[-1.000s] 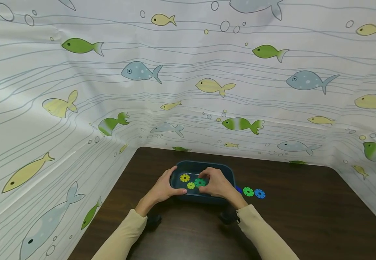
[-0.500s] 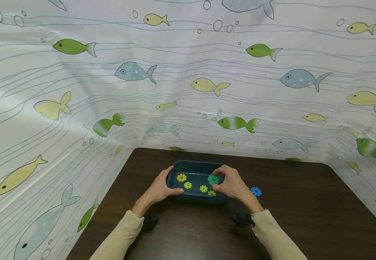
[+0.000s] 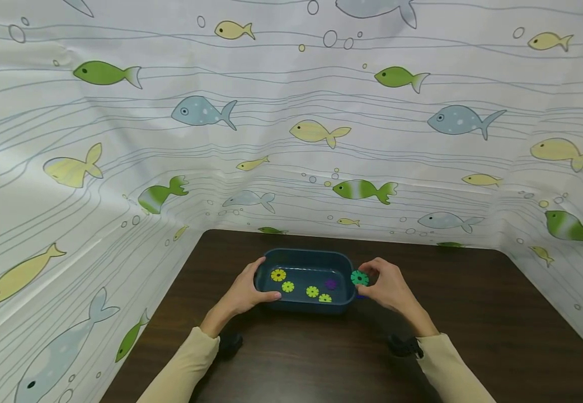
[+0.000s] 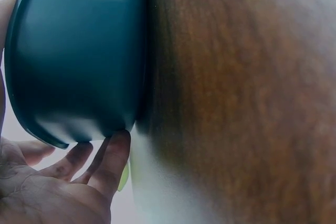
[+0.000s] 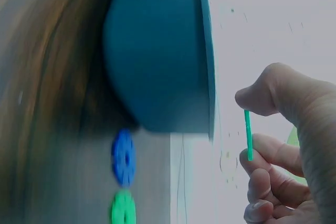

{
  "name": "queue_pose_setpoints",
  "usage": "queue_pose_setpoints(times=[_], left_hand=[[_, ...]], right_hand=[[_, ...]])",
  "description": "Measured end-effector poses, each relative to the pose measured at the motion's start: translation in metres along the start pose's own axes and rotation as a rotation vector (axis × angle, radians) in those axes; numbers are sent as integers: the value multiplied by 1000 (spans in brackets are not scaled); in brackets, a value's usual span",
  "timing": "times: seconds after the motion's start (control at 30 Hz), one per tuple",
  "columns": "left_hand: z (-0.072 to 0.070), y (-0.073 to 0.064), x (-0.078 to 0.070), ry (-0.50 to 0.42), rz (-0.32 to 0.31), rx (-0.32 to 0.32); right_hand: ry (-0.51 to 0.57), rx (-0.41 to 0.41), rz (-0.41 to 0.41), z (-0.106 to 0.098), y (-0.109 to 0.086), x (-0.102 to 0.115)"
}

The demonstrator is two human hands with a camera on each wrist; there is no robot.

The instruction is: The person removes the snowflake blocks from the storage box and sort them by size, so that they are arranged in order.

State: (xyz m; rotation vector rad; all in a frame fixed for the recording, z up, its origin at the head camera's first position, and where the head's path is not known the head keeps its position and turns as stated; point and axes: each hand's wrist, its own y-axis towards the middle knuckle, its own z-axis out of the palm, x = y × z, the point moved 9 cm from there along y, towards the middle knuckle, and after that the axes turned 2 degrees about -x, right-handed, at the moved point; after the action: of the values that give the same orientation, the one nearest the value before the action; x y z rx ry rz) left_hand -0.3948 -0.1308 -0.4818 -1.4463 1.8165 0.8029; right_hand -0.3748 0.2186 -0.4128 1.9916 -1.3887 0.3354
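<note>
A dark blue plastic basin [image 3: 301, 307] sits on the table. My left hand [image 3: 241, 288] holds its left end, thumb on the front rim, fingertips on the outer wall in the left wrist view. Thumb and fingers of my right hand [image 3: 389, 285] pinch a green notched plastic disc [image 3: 359, 278], just beyond the basin's right rim. The right wrist view shows this disc [image 5: 248, 136] edge-on, higher than the rim. Inside the basin lie a yellow disc [image 3: 278, 275], a purple disc [image 3: 331, 284] and several yellow-green discs [image 3: 312, 291].
Right of the basin, a blue disc [image 5: 124, 157] and another green disc [image 5: 124, 208] lie in a row on the dark wooden table [image 3: 296, 358], mostly hidden by my right hand in the head view. A fish-printed sheet [image 3: 291, 84] hangs behind and along the sides.
My right hand has moved right with the green disc, from over the basin's middle past its right rim, uncovering the yellow-green and purple discs. My left hand stays on the basin.
</note>
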Motion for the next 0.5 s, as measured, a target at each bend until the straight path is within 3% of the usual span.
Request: queue_pose_setpoints(times=[0.3, 0.5], left_hand=[[-1, -1, 0, 7, 1, 10], [1, 1, 1, 15, -1, 7]], right_hand=[[-65, -26, 89, -42, -16, -46], [-117, -1, 159, -55, -27, -78]])
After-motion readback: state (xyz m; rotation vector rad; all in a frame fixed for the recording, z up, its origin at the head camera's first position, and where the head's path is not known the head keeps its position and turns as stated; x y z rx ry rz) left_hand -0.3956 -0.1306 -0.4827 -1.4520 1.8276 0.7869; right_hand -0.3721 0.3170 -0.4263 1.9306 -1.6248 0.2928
